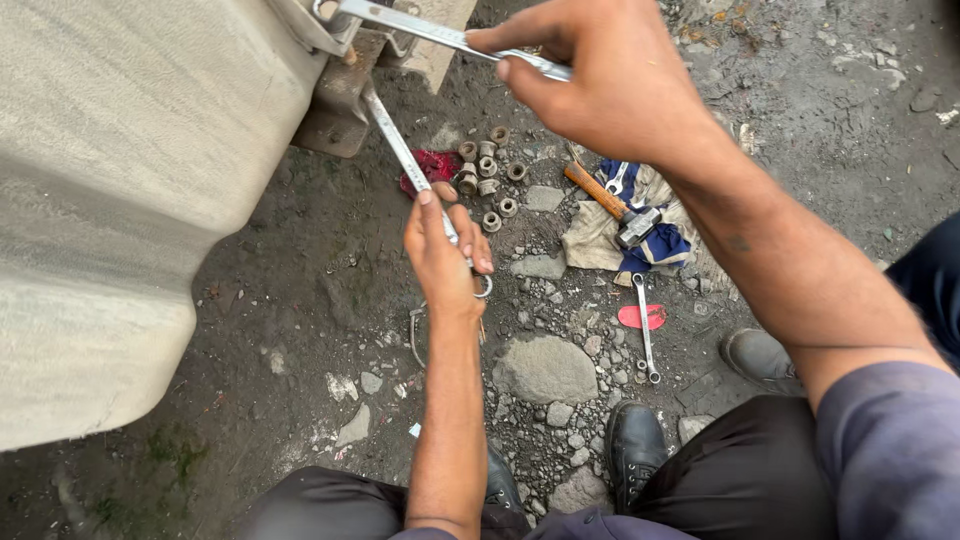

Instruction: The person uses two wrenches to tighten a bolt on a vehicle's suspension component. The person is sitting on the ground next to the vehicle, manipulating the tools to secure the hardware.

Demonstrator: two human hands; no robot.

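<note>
Two long silver steel wrenches, one gripped in the left hand (445,250) and one (450,38) in the right hand (600,80), meet at the rusty metal bracket (340,100) far left, apparently countering each other, beside scattered rusty nuts (487,170).

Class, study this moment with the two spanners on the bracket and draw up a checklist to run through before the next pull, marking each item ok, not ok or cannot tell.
1. Left hand closed around the lower spanner: ok.
2. Right hand closed around the upper spanner: ok.
3. Both spanner heads seated at the rusty bracket: cannot tell, the heads are partly hidden.
4. Loose nuts lying together on the ground, apart from the hands: ok.
5. Hammer resting on the cloth, out of the arms' way: ok.
6. Spare spanner clear of the black shoe: ok, though it lies close by.
</note>
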